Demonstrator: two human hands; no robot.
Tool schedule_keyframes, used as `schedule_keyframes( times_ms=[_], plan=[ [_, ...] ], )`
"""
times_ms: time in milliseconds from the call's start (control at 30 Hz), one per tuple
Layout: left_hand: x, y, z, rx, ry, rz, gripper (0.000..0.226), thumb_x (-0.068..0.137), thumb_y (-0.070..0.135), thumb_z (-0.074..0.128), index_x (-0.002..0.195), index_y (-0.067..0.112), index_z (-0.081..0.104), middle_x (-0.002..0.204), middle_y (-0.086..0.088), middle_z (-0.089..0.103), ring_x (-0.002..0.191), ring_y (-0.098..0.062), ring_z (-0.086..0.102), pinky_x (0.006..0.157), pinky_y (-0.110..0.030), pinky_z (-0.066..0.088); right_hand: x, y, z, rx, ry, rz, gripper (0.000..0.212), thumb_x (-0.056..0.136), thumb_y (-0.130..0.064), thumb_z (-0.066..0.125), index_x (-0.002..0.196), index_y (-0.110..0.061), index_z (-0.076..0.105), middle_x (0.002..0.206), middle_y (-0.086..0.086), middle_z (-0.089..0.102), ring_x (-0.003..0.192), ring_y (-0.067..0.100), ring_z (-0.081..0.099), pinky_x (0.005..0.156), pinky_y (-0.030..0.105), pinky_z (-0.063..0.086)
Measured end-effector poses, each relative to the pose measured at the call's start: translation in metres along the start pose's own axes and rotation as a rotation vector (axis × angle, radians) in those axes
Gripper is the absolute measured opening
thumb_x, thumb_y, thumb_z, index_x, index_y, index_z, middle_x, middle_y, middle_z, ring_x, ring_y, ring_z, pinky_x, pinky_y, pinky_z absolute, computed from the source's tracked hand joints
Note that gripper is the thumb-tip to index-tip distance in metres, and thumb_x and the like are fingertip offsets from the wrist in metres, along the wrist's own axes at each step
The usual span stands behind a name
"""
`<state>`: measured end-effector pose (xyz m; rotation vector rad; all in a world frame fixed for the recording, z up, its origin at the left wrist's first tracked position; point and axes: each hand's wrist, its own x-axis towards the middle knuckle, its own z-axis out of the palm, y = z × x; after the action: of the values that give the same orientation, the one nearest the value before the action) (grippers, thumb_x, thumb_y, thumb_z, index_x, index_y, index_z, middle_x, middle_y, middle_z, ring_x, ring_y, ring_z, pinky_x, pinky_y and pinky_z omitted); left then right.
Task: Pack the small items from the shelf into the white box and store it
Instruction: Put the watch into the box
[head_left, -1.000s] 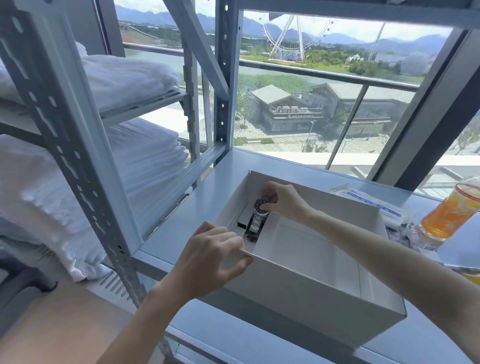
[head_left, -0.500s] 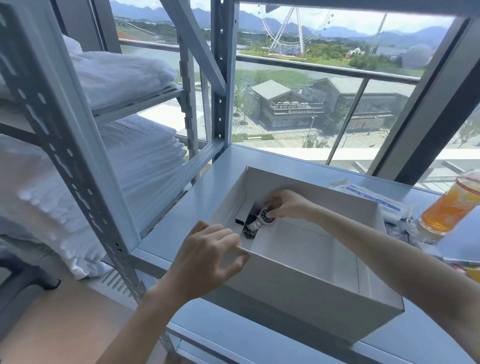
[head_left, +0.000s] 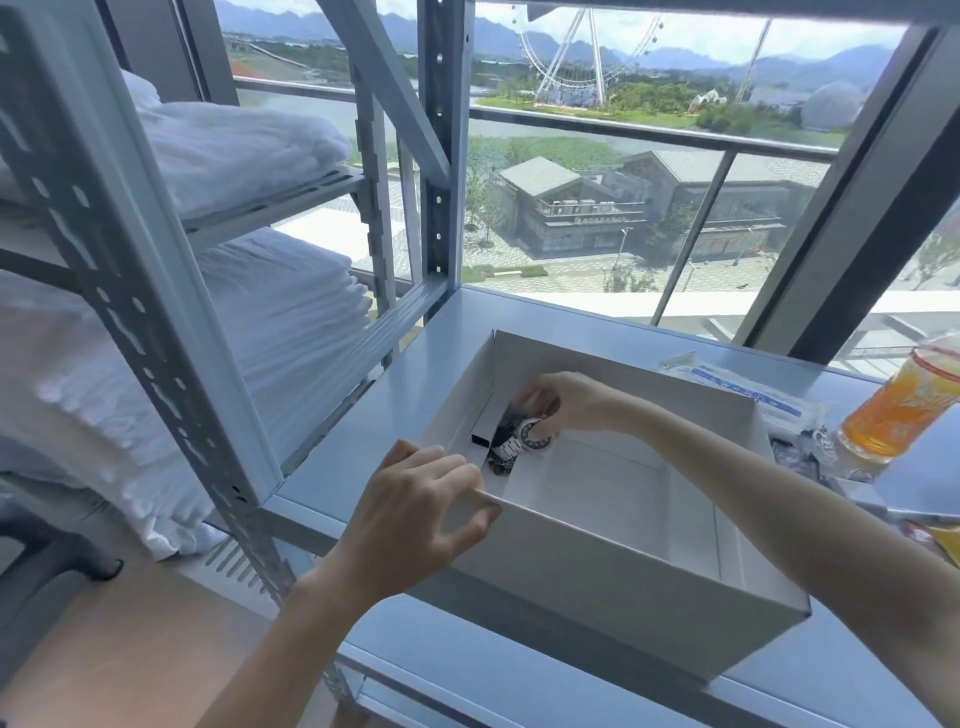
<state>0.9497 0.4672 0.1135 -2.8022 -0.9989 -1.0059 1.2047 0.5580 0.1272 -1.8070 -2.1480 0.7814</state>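
A: Location of white box (head_left: 597, 587)?
B: Resting open-topped on grey shelf (head_left: 363, 431), near its front edge.

A: State of left hand (head_left: 415, 519)?
B: Closed over near-left corner of white box, fingers curled on the rim, thumb against the outer wall.

A: State of right hand (head_left: 566, 402)?
B: Reaching inside white box toward its far-left corner, fingertips pinched on the case of a wristwatch (head_left: 527, 439). Metal band trailing down onto the box floor.

A: Other contents?
B: Small black block (head_left: 481, 439) against the left inner wall, just beside the wristwatch. Dark items beneath the band, too small to identify.

A: Outside white box?
B: To its right on the shelf: flat clear packet (head_left: 748, 395), then cup of orange drink (head_left: 898, 410). To its left, folded white linens (head_left: 249, 332) on neighbouring shelves.
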Motion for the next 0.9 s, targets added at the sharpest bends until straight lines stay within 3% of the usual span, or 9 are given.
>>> schedule_keyframes(
  times_ms=[167, 333, 433, 567, 700, 833, 900],
  plan=[
    [0.001, 0.0, 0.0, -0.004, -0.001, 0.003, 0.03, 0.087, 0.044, 0.05, 0.07, 0.02, 0.056, 0.065, 0.011, 0.054, 0.063, -0.013, 0.05, 0.07, -0.021, 0.027, -0.001, -0.008, -0.009, 0.075, 0.094, -0.029, 0.026, 0.071, -0.018, 0.079, 0.092, -0.016, 0.064, 0.072, -0.004, 0.058, 0.067, 0.011, 0.053, 0.065, 0.024, 0.042],
    [0.001, -0.001, 0.001, -0.007, -0.006, 0.002, 0.031, 0.088, 0.044, 0.05, 0.071, 0.02, 0.058, 0.067, 0.011, 0.056, 0.064, -0.011, 0.05, 0.07, -0.022, 0.029, 0.005, -0.011, 0.004, -0.33, 0.215, -0.094, 0.029, 0.074, -0.022, 0.074, 0.1, -0.017, 0.062, 0.081, -0.005, 0.063, 0.075, 0.018, 0.059, 0.067, 0.029, 0.045],
    [0.001, -0.001, 0.002, -0.006, 0.007, 0.003, 0.029, 0.087, 0.043, 0.051, 0.072, 0.019, 0.06, 0.068, 0.011, 0.057, 0.065, -0.011, 0.05, 0.07, -0.023, 0.031, 0.011, -0.01, 0.005, -0.432, 0.283, -0.119, 0.032, 0.077, -0.026, 0.074, 0.104, -0.016, 0.06, 0.093, 0.0, 0.067, 0.082, 0.023, 0.062, 0.069, 0.031, 0.048],
    [0.0, -0.001, 0.001, -0.008, -0.001, -0.002, 0.03, 0.087, 0.044, 0.05, 0.072, 0.019, 0.06, 0.068, 0.011, 0.058, 0.065, -0.011, 0.051, 0.071, -0.022, 0.029, 0.018, -0.009, 0.01, -0.211, 0.133, 0.005, 0.043, 0.08, -0.03, 0.071, 0.116, -0.014, 0.056, 0.105, 0.006, 0.064, 0.093, 0.023, 0.06, 0.08, 0.031, 0.048],
    [0.0, -0.001, 0.001, -0.012, -0.012, -0.005, 0.03, 0.087, 0.044, 0.051, 0.073, 0.02, 0.059, 0.068, 0.011, 0.058, 0.065, -0.011, 0.051, 0.071, -0.021, 0.029, 0.017, -0.007, 0.011, -0.116, 0.152, 0.067, 0.044, 0.079, -0.033, 0.072, 0.115, -0.012, 0.058, 0.108, 0.007, 0.064, 0.098, 0.023, 0.059, 0.082, 0.03, 0.047],
    [0.0, -0.001, 0.001, -0.015, -0.018, -0.007, 0.03, 0.088, 0.045, 0.05, 0.073, 0.02, 0.06, 0.069, 0.011, 0.058, 0.066, -0.011, 0.052, 0.072, -0.02, 0.027, 0.013, -0.015, 0.014, -0.559, 0.364, -0.032, 0.039, 0.084, -0.041, 0.063, 0.115, -0.02, 0.052, 0.111, -0.001, 0.064, 0.092, 0.027, 0.062, 0.073, 0.034, 0.046],
    [0.0, -0.001, 0.0, -0.02, -0.02, -0.005, 0.031, 0.088, 0.045, 0.05, 0.074, 0.02, 0.061, 0.069, 0.011, 0.058, 0.066, -0.012, 0.053, 0.072, -0.019, 0.026, 0.011, -0.021, 0.012, -0.651, 0.389, -0.075, 0.037, 0.085, -0.039, 0.062, 0.115, -0.021, 0.052, 0.112, -0.002, 0.062, 0.09, 0.027, 0.062, 0.069, 0.032, 0.043]
  ],
)
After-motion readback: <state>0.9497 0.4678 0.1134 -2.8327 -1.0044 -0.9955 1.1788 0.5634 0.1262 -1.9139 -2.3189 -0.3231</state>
